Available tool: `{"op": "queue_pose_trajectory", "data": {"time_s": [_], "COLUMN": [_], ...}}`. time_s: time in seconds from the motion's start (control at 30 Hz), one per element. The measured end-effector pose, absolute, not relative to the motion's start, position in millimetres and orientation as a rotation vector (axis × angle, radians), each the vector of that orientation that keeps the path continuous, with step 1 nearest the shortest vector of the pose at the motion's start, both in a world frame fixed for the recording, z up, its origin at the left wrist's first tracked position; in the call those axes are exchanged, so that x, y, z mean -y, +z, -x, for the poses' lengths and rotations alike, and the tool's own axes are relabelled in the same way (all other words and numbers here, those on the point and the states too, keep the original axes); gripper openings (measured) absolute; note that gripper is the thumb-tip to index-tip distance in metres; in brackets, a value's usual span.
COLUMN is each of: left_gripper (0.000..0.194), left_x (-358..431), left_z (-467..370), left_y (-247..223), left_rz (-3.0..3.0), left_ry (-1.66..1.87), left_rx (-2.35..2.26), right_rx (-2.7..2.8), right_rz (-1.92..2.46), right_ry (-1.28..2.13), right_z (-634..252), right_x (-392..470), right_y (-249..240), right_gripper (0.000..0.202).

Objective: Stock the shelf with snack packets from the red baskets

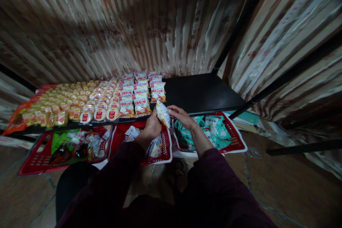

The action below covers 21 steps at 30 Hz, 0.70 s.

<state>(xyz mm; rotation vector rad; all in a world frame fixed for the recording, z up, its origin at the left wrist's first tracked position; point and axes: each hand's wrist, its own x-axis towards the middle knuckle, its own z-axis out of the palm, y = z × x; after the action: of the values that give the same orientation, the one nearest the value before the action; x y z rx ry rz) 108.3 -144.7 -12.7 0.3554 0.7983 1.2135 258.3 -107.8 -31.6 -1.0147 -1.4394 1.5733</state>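
My left hand (153, 125) is closed on a small white and yellow snack bag (162, 114), held tilted above the front edge of the black shelf (197, 92). At the bag's right side is my right hand (183, 117), its fingers together and touching the bag's upper edge. Rows of white snack bags with red print (141, 102) lie on the shelf just behind and left of my hands. Below my left hand, a red basket (170, 149) holds similar bags.
Round wrapped cakes (99, 112) and small yellow packs (61, 117) cover the shelf's left part. A red basket of green packets (240, 142) stands at the right, another with mixed snacks (30, 162) at the left. Black posts and a striped curtain (171, 25) surround the shelf.
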Motion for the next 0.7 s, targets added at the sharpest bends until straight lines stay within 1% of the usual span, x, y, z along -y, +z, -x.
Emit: {"op": "queue_pose_trajectory", "data": {"time_s": [0.13,0.3,0.43,0.53,0.7], "left_gripper": [0.046,0.055,0.058,0.056,0.047], "left_x": [144,146,146,146,145], "left_z": [-110,-109,-110,-113,-117], "left_y": [-17,-15,-10,-6,-4], "left_rz": [-0.349,-0.433,-0.470,-0.490,-0.482], "left_ry": [1.277,1.253,1.249,1.250,1.245], "left_rx": [-0.829,-0.888,-0.966,-0.995,-1.023], "right_rx": [1.456,1.485,1.524,1.576,1.714], "right_rz": [1.051,1.046,1.011,0.999,1.085], "right_ry": [1.558,1.542,1.519,1.494,1.413], "right_z": [-259,-260,-261,-262,-266], "right_x": [108,109,109,109,108], "right_y": [-31,-29,-26,-23,-22], "right_gripper": [0.035,0.038,0.041,0.046,0.060]}}
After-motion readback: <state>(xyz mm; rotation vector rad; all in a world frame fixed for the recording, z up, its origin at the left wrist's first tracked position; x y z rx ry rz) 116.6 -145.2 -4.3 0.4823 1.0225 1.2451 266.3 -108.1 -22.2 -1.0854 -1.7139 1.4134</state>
